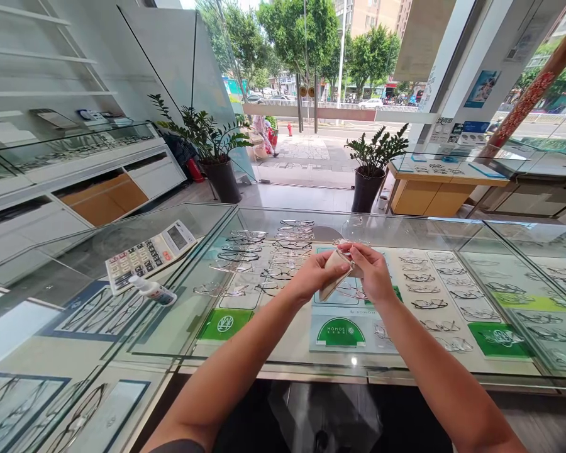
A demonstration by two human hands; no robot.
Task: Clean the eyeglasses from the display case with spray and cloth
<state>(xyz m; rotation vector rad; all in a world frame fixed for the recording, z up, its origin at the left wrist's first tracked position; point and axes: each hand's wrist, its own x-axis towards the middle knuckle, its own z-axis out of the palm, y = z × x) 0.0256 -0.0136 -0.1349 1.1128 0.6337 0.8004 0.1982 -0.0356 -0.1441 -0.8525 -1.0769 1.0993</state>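
Above the glass display counter, my left hand (316, 275) is closed on a beige cloth (332, 277), which hangs down below the fingers. Close against it, my right hand (370, 272) is closed too, its thumb and fingers pinched at the cloth's upper edge. A thin, pale rim shows between the fingertips; it looks like part of a pair of eyeglasses, mostly hidden by the cloth and fingers. Beneath both hands, under the glass, a display board with a green MOHOE sign (341, 331) lies among rows of eyeglasses (290, 245).
On the glass to the left rest a large calculator (151, 255) and a small white bottle (154, 290) lying on its side. More eyeglasses (429, 304) fill the case on the right. Beyond the counter stand two potted plants (368, 173) and a glass door.
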